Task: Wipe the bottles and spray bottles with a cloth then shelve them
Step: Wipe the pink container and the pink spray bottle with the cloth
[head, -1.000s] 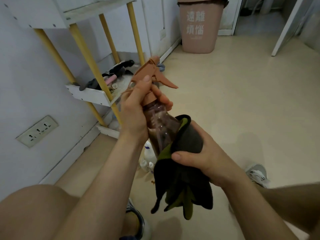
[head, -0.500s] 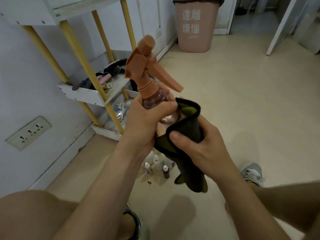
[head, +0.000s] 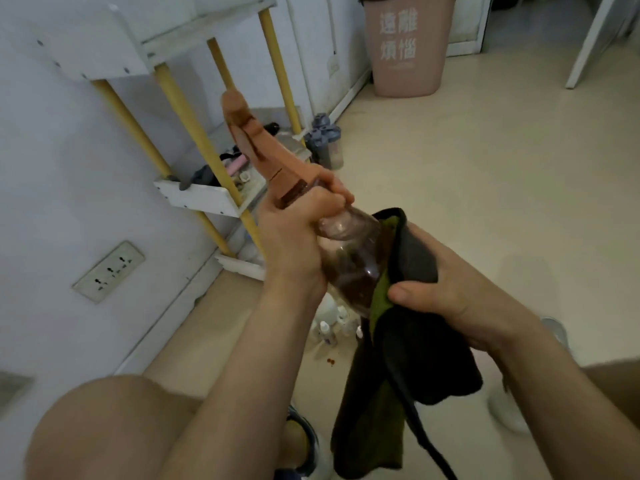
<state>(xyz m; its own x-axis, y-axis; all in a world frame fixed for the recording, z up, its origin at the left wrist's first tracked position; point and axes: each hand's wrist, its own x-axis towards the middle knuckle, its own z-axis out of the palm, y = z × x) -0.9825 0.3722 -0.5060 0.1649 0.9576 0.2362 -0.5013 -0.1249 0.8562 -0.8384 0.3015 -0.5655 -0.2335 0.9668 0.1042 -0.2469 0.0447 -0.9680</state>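
One spray bottle (head: 349, 258) was up in the air in front of us, between our two hands, its body brownish and see-through under an orange trigger head (head: 249, 140). Its long axis ran on a slant, with the head up and away to our left and the base down towards our right.

Our left hand (head: 294, 237) was curled tightly round the neck just under the trigger, so that end was fixed. Our right hand (head: 450, 296) gripped the dark cloth (head: 415, 261), green on its inner face, and pressed it against the lower side of the body with the thumb on the near side. The rest of the cloth hung loose below.

We judged that the part yet to be wiped lay up the axis from the right hand towards the left. The coming stroke would then have to run along that slant or round it, with the left hand turning the bottle.

The white shelf rack (head: 194, 199) with yellow posts stood to the left against the wall, nearer the left hand than the right. The bottle's head pointed roughly that way, so we thought the left hand the natural one for shelving.

Several small bottles (head: 325, 329) stood on the floor beneath our hands, and a grey-capped spray bottle (head: 323, 133) stood by the rack's far post. A pink bin (head: 408, 64) stood well apart by the far wall.
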